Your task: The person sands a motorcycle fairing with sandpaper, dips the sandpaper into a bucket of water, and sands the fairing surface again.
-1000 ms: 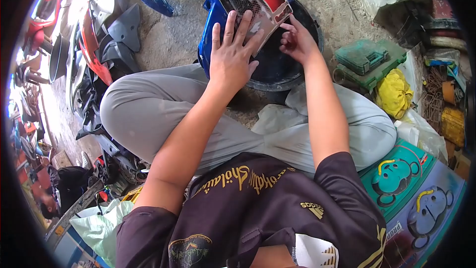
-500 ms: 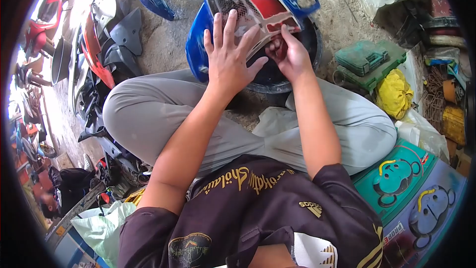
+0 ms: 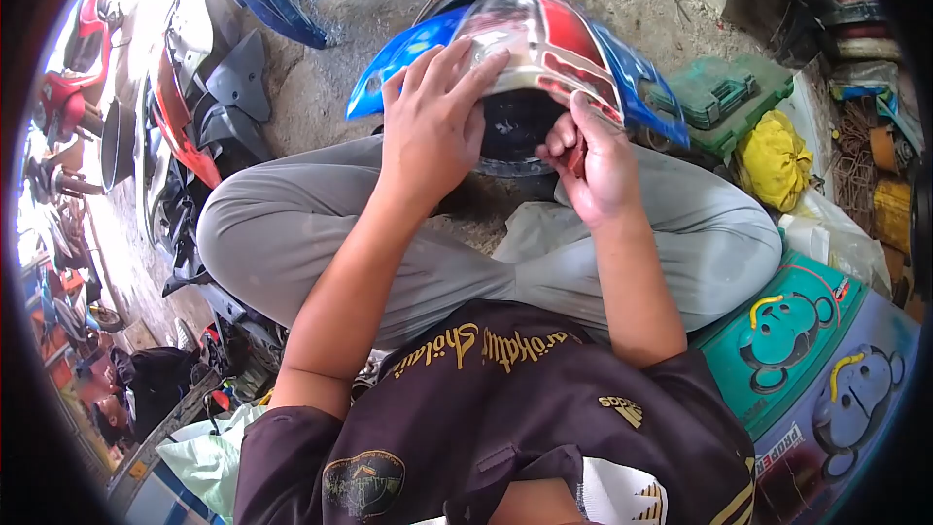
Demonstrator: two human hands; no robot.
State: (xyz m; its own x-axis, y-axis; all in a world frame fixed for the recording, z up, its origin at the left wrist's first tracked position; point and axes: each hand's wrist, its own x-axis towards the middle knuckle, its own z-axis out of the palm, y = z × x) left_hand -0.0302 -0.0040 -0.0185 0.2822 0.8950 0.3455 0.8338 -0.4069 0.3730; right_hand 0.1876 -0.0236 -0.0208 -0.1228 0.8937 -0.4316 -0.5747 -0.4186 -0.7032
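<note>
A motorcycle fairing panel [image 3: 573,34], blue at its sides with red and sanded grey patches between, rests tilted over a black bucket [image 3: 515,141] in front of my crossed legs. My left hand [image 3: 428,112] lies over the panel's near left part, its fingers on the top surface and its thumb bent near the lower edge. At the near right edge is my right hand [image 3: 598,160], its thumb on the panel's rim. Its curled fingers hold a small dark red piece of sandpaper [image 3: 577,156], partly hidden by the fingers.
Blue body panels [image 3: 277,0] lie on the ground at the upper left, with grey and orange ones [image 3: 185,97] below. On the right are a green tool case [image 3: 724,97], a yellow bag [image 3: 775,160] and a teal box [image 3: 787,340]. A person sits at the far left.
The fairing panel has turned and shifted right and nearer, uncovering the bucket's handle. My right hand has moved right and down; my left hand has slid slightly left and its fingers have drawn in.
</note>
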